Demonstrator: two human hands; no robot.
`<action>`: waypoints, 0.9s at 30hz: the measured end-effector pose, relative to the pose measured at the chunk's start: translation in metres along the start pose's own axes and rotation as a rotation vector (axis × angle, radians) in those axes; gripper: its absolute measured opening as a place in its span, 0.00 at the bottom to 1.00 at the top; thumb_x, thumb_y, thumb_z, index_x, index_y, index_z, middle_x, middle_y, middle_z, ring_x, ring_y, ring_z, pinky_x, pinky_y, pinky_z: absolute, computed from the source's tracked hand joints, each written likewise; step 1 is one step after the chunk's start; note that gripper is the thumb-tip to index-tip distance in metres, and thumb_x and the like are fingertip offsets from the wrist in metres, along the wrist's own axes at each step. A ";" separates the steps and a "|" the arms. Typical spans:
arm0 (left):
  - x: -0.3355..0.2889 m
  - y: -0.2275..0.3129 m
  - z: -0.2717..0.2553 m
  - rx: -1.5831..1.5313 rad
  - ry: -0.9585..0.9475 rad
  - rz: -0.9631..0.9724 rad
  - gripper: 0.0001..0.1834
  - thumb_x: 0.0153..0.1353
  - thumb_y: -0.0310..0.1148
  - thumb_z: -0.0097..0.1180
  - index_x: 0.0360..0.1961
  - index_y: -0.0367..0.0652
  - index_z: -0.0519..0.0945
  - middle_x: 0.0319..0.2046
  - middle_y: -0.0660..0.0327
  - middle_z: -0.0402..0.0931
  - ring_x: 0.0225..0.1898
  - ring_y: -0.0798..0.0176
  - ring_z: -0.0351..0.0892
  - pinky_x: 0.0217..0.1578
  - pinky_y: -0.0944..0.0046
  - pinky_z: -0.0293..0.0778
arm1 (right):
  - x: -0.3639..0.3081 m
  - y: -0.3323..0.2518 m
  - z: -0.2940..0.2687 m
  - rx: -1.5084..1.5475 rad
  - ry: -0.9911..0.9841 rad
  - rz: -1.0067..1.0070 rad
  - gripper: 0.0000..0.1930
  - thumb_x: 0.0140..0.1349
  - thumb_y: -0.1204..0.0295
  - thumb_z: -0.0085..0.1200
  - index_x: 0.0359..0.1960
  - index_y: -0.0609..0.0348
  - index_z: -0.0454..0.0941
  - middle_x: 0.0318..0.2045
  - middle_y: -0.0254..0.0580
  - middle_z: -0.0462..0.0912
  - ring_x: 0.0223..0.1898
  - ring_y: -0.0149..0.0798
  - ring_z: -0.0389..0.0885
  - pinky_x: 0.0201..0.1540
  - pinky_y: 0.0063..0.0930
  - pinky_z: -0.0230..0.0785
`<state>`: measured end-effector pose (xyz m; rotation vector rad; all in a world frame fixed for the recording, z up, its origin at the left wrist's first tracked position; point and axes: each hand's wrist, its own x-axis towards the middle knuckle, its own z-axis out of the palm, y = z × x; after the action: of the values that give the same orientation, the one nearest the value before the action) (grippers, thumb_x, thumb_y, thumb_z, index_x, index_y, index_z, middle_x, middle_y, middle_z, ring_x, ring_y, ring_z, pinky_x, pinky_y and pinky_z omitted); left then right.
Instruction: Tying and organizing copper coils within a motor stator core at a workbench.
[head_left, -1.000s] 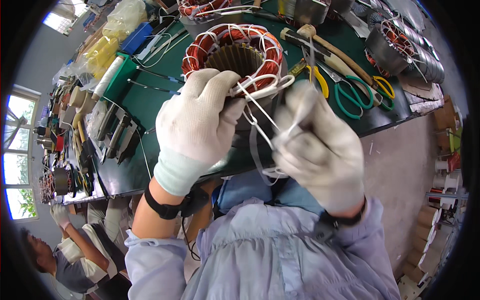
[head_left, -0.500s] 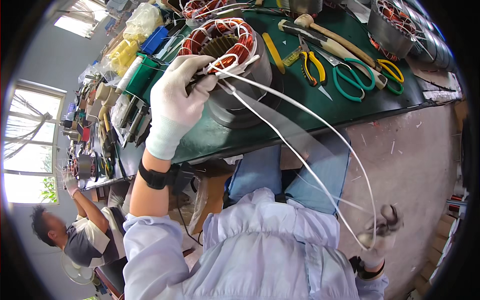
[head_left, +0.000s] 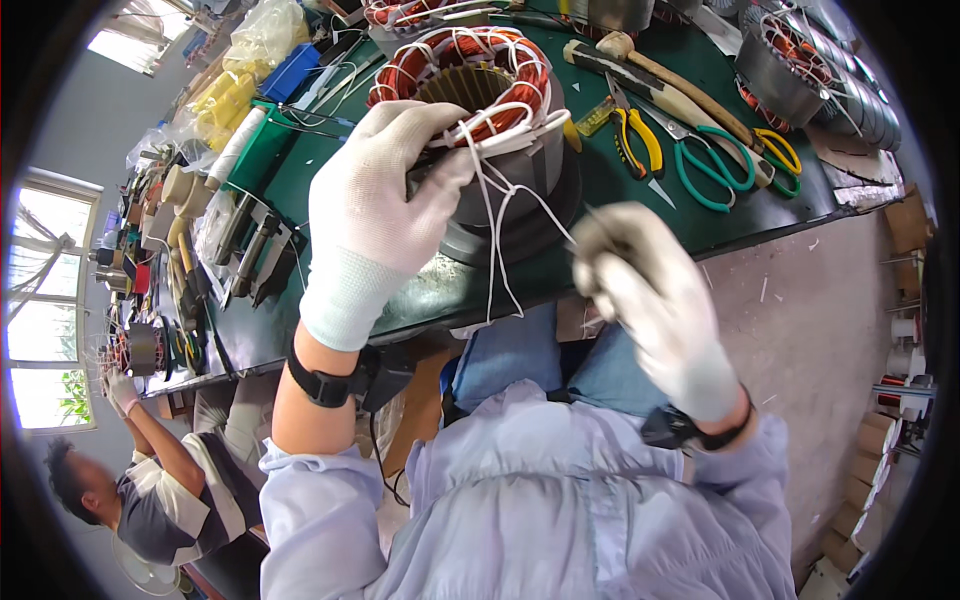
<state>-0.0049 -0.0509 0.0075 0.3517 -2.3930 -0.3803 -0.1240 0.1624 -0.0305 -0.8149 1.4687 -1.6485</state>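
A dark green workbench [head_left: 330, 200] carries a grey steel stator wound with copper coils [head_left: 500, 120]. The left hand [head_left: 385, 200], white-gloved, clamps the stator's near rim, pinning thin white lacing cord [head_left: 495, 240]. Right of that grip, the right hand [head_left: 640, 285] pinches the cord's looped end.

Clear plastic bags of yellow goods [head_left: 262, 35] lie on the bench's far-left end.
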 end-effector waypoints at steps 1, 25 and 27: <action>0.001 0.003 0.001 0.000 -0.029 -0.031 0.15 0.59 0.30 0.64 0.48 0.42 0.84 0.43 0.54 0.82 0.44 0.50 0.84 0.47 0.60 0.78 | 0.016 0.000 0.020 -0.044 0.064 -0.055 0.12 0.66 0.76 0.55 0.50 0.63 0.75 0.33 0.35 0.81 0.34 0.28 0.82 0.34 0.25 0.74; -0.009 0.005 0.009 0.092 0.065 0.028 0.15 0.56 0.33 0.67 0.46 0.47 0.84 0.42 0.59 0.82 0.38 0.51 0.84 0.38 0.58 0.79 | -0.039 -0.027 -0.012 1.007 -0.162 0.155 0.12 0.80 0.68 0.39 0.34 0.53 0.67 0.30 0.35 0.69 0.17 0.21 0.54 0.18 0.18 0.47; -0.011 0.005 0.011 0.113 0.096 0.080 0.14 0.55 0.33 0.68 0.44 0.47 0.84 0.41 0.60 0.82 0.37 0.51 0.84 0.38 0.58 0.79 | -0.046 -0.021 0.000 1.061 -0.242 0.097 0.13 0.79 0.64 0.46 0.34 0.54 0.67 0.35 0.40 0.73 0.17 0.21 0.56 0.19 0.17 0.50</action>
<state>-0.0047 -0.0404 -0.0055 0.3167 -2.3310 -0.1879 -0.1035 0.2035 -0.0080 -0.2969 0.3182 -1.8395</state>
